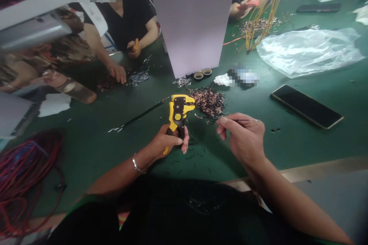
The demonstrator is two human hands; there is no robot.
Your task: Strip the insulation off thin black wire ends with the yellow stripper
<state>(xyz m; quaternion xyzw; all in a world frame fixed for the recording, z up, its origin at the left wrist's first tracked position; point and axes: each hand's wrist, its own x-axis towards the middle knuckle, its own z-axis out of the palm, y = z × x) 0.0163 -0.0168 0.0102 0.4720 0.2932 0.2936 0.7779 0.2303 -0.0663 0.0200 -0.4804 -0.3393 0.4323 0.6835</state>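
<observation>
My left hand [172, 139] is wrapped round the handles of a yellow and black wire stripper [177, 113], its jaws pointing right. Between the thumb and fingertips of my right hand [243, 134] is a thin dark wire [243, 120], partly hidden by the fingers. Just beyond both hands lies a heap of short copper and black wire pieces [208, 101]. To the left of the stripper, a bundle of black wires [142, 114] with bare silvery ends rests on the green table [115, 153]. Small black scraps are scattered below the stripper.
A phone [307, 106] and a clear plastic bag [310, 51] lie at the right. Coiled red cable [28, 164] fills the left edge. A pale upright panel [195, 19] stands ahead, with tape rolls [198, 76] at its foot. Other people's hands [117, 72] work across the table.
</observation>
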